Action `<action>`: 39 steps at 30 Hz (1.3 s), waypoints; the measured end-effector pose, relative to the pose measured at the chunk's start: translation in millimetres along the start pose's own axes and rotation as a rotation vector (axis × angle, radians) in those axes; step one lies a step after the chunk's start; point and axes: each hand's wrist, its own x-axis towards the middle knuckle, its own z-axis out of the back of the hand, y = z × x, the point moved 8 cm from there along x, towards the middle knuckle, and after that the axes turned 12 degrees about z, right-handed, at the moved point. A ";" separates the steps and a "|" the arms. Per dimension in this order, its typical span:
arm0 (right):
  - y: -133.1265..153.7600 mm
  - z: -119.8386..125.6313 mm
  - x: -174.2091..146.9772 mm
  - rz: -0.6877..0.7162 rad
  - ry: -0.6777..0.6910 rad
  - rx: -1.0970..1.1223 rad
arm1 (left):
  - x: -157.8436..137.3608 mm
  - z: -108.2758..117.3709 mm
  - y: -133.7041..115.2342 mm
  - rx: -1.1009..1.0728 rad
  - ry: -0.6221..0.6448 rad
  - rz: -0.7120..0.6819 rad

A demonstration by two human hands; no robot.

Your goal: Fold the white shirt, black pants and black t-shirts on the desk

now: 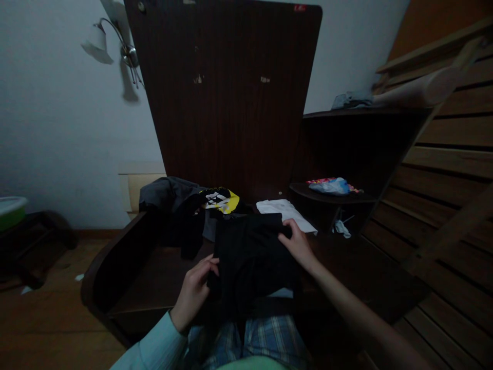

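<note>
A piece of black cloth [250, 252], which seems to be a garment, is spread between the two hands, over the front part of the dark wooden bench [154, 280] and just above the blue checked clothing [269, 331] on the person's legs. The left hand [196, 285] pinches the cloth at its left side, with thumb and fingers closed on the edge; the right hand [296, 241] is closed in the same way near the upper right corner, so the two hands are well apart. In my judgement the cloth is light, soft and limp: it shows small folds, and it would sag quickly if only one side had support. It is probably not fragile and not very slippery, so a gentle pinch at the side edges or the corners should be enough. Behind it lie a dark heap of clothes [171, 198] and, more to the right, a white folded cloth [287, 211]. About writing, I can say little. The yellow printed patch [230, 202] beside the heap carries black and white shapes, maybe letters, but I cannot read them. The red sticker [299, 7] at the top of the dark panel [231, 113] is too small to read, and on the black cloth I see no label.
</note>
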 end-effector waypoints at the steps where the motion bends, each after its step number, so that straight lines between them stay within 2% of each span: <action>1: -0.3 -3.2 9.9 0.005 -0.007 -0.012 | 2.3 1.2 0.2 0.030 0.007 0.014; 4: -10.1 -17.4 33.9 0.021 0.015 -0.050 | 13.4 2.5 9.7 0.097 0.105 0.088; 7: -29.9 -26.5 46.3 0.017 -0.022 -0.047 | 32.1 14.6 24.4 0.099 0.079 0.157; 9: -49.2 -33.8 48.4 -0.067 -0.036 -0.028 | 50.7 19.8 35.9 0.053 0.032 0.235; 11: -70.2 -48.1 46.2 -0.211 0.022 -0.022 | 72.9 13.6 48.5 -0.003 0.036 0.354; 12: -79.4 -56.7 43.7 -0.282 0.067 -0.031 | 83.9 6.0 55.0 0.025 0.063 0.427; 14: -91.7 -72.0 38.4 -0.375 0.144 -0.060 | 104.0 -2.6 64.1 0.170 0.015 0.531; 17: -98.7 -81.9 32.3 -0.400 0.151 -0.113 | 121.5 -12.1 71.6 0.273 -0.079 0.589; 21: -95.6 -78.3 28.3 -0.315 0.107 -0.232 | 120.2 -14.3 80.7 0.307 -0.176 0.587; 25: -95.5 -82.6 27.5 -0.278 0.182 -0.290 | 118.0 -15.8 83.8 0.233 -0.189 0.494; 31: -105.8 -89.8 28.4 -0.347 0.234 -0.209 | 124.1 -20.9 93.1 0.024 -0.218 0.421; 36: -97.6 -85.6 33.7 -0.248 0.142 -0.176 | 124.9 -18.4 91.3 -0.200 -0.259 0.332; 39: -100.6 -85.1 34.1 -0.318 0.107 -0.050 | 125.6 -16.8 93.1 -0.295 -0.272 0.353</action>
